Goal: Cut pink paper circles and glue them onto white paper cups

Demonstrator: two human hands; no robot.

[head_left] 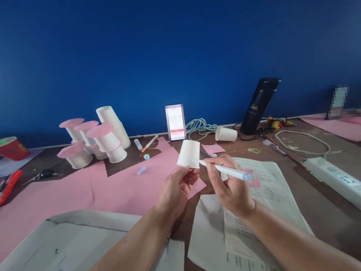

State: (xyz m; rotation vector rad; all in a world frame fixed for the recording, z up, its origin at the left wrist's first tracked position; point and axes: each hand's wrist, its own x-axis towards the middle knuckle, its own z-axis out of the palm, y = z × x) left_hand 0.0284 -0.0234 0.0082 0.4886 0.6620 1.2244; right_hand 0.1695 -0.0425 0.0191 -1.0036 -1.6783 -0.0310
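A white paper cup point(188, 153) is held upside down, slightly tilted, by its rim in my left hand point(177, 192). My right hand point(233, 186) grips a white marker pen point(228, 171) with a pale blue end; its tip is at the cup's lower right side, and I cannot tell whether it touches. A small pale blue pen cap point(141, 170) lies on the pink paper point(124, 187) left of my hands. Under my right forearm are printed sheets point(270, 177).
Stacked cups with pink discs point(101, 138) stand back left beside a tall cup stack point(113, 121). A red cup point(8, 150) and a utility knife point(1, 195) are far left. Behind lie a tipped cup point(226, 133) and black bottle point(258, 107); a power strip point(349, 186) is right.
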